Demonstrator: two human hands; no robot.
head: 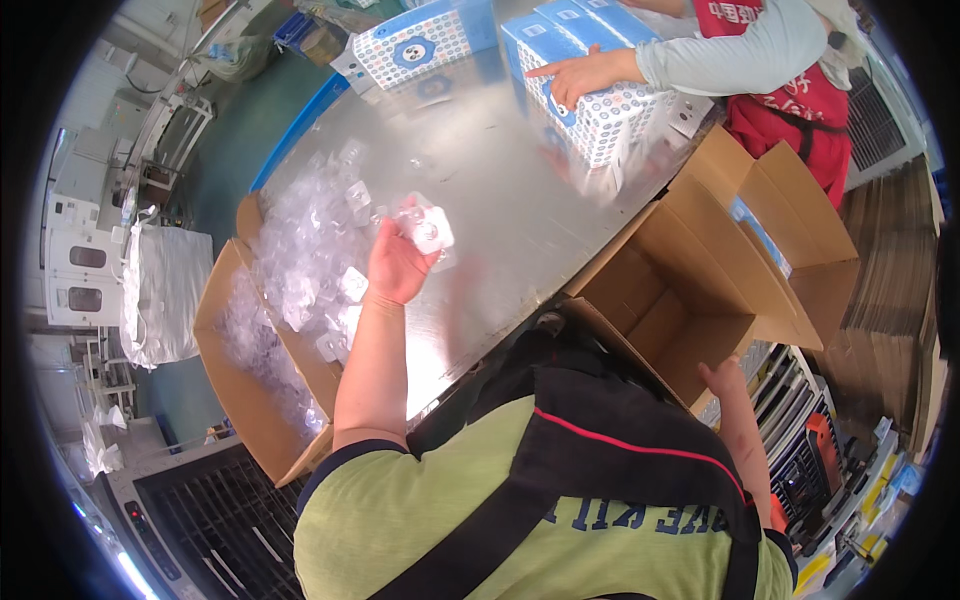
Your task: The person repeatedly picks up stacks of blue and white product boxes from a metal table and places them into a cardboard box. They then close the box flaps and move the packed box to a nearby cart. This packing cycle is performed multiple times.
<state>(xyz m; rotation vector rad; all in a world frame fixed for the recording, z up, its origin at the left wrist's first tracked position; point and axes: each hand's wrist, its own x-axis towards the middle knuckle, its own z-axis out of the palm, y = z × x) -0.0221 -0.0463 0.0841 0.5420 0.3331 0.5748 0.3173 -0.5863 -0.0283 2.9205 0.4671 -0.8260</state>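
Observation:
My left hand (pixel 400 262) holds a small stack of clear plastic pieces (pixel 430 231) above the metal table (pixel 510 247). Left of it lies a large heap of similar clear plastic pieces (pixel 300 240), part on the table and part in an open cardboard box (pixel 240 405). My right hand (pixel 721 375) is at the near right edge of another open cardboard box (pixel 652 322), whose visible inside shows bare cardboard. Its fingers are partly hidden by the box edge, with the thumb on the inner side.
A co-worker's hand (pixel 581 79) rests on blue and white printed boxes (pixel 592 127) at the table's far side. Another printed box (pixel 420 49) stands farther left. A second open carton (pixel 802 217) and stacked flat cardboard (pixel 877 300) are at the right.

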